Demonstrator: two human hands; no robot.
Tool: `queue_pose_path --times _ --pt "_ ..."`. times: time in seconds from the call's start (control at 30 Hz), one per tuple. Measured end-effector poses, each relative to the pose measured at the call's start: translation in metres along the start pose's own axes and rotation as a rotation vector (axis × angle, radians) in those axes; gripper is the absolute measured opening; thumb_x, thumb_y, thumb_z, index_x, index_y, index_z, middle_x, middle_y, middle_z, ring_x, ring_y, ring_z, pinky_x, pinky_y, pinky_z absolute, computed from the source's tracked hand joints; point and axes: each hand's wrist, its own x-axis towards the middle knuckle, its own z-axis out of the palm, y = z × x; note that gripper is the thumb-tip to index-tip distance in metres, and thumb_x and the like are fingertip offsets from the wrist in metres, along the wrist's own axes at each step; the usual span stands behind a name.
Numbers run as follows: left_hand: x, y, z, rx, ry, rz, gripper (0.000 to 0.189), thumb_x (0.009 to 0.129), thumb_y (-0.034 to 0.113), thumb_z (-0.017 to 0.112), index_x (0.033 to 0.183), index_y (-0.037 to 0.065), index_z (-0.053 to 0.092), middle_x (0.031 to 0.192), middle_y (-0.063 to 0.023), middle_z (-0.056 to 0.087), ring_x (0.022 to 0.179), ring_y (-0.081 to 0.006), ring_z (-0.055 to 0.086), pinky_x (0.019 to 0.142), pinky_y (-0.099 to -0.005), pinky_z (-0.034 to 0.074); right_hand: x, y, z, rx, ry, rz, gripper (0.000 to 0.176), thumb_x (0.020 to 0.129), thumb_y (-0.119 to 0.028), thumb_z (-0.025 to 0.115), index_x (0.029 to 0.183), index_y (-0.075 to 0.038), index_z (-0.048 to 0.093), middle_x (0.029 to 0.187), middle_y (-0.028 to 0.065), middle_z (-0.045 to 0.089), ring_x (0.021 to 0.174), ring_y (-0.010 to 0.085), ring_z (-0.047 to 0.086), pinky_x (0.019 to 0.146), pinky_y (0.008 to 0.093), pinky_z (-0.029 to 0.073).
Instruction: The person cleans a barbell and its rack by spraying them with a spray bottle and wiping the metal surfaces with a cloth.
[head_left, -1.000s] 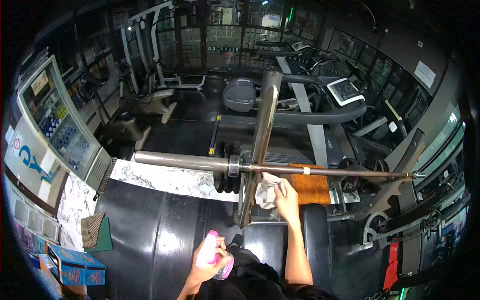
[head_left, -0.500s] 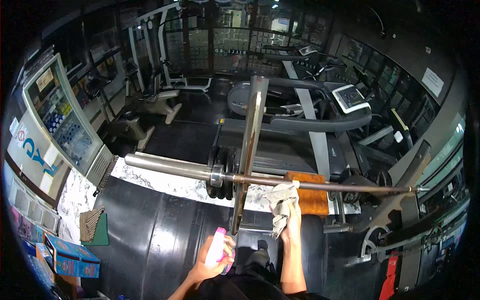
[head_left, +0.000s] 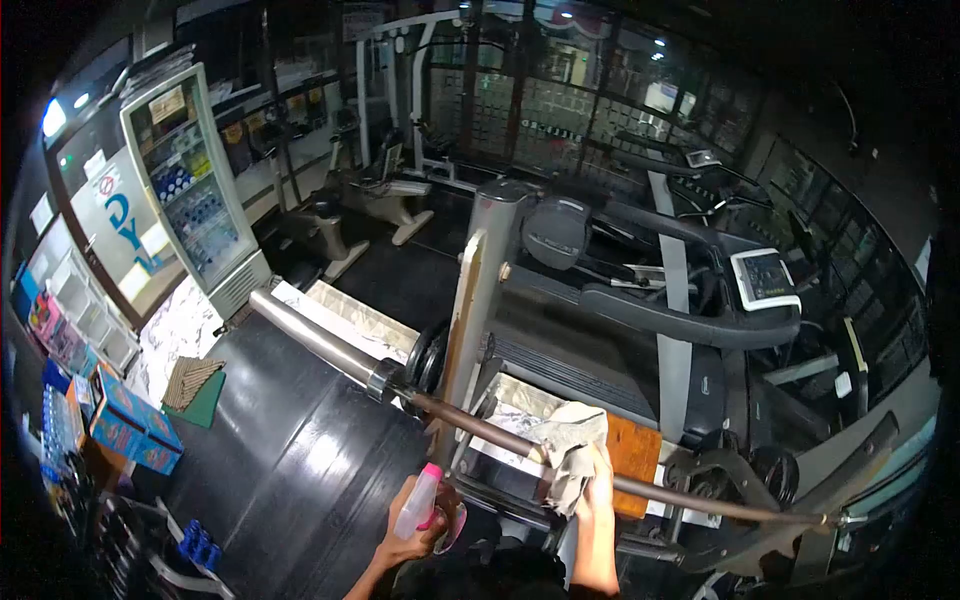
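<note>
On the bar point(head_left: 470, 420), just right of the rack post point(head_left: 465, 330), right hand point(head_left: 597, 490) fingers curl and press a cloth point(head_left: 570, 440) around it. Left hand point(head_left: 410, 545) fingers wrap a spray bottle point(head_left: 418, 505). Cloth looks soft, light, floppy; best gripped bunched over the stiff bar.

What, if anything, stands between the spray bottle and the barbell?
Nothing visible. The left hand holds the spray bottle near the barbell with open space between; the right hand presses the cloth on it farther along.
</note>
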Motion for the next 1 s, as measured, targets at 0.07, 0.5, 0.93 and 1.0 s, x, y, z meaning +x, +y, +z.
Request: queue_pose_path --times 0.07,0.5,0.93,1.0 --pt "0.004 0.002 0.015 0.114 0.081 0.045 0.056 0.08 0.046 0.07 0.106 0.003 0.047 0.094 -0.0088 0.059 0.072 -0.0129 0.056 0.069 -0.0299 0.047 0.008 0.002 -0.018 -0.015 -0.033 0.075 0.035 0.093 -0.016 0.054 0.125 -0.002 0.049 0.117 0.0112 0.059 0.103 0.0215 0.06 0.086 0.0344 0.05" --pt "-0.014 0.036 0.062 0.269 0.247 0.223 0.056 0.065 0.031 0.087 0.101 0.001 0.055 0.078 -0.0037 0.06 0.068 -0.0098 0.058 0.061 -0.0243 0.047 0.009 -0.01 0.0 0.087 -0.122 0.189 0.032 0.092 -0.019 0.057 0.118 -0.002 0.052 0.114 0.0106 0.059 0.104 0.0234 0.06 0.091 0.0353 0.048" --pt "0.005 0.04 0.094 0.192 0.452 0.157 0.019 0.084 0.013 0.068 0.094 0.002 0.056 0.073 -0.0048 0.059 0.063 -0.0132 0.057 0.058 -0.0273 0.046 0.013 -0.054 0.002 -0.026 -0.078 0.105 0.033 0.095 -0.017 0.051 0.124 0.0 0.05 0.118 0.0115 0.058 0.105 0.022 0.059 0.092 0.035 0.048" --pt "0.014 0.053 0.107 0.197 0.49 0.165 0.019 0.084 0.012 0.068 0.093 0.001 0.055 0.072 -0.0048 0.059 0.063 -0.0131 0.058 0.058 -0.0271 0.046 0.017 -0.065 0.009 -0.018 -0.097 0.134 0.031 0.095 -0.016 0.052 0.121 -0.001 0.052 0.116 0.0106 0.06 0.105 0.0213 0.06 0.091 0.0345 0.049"
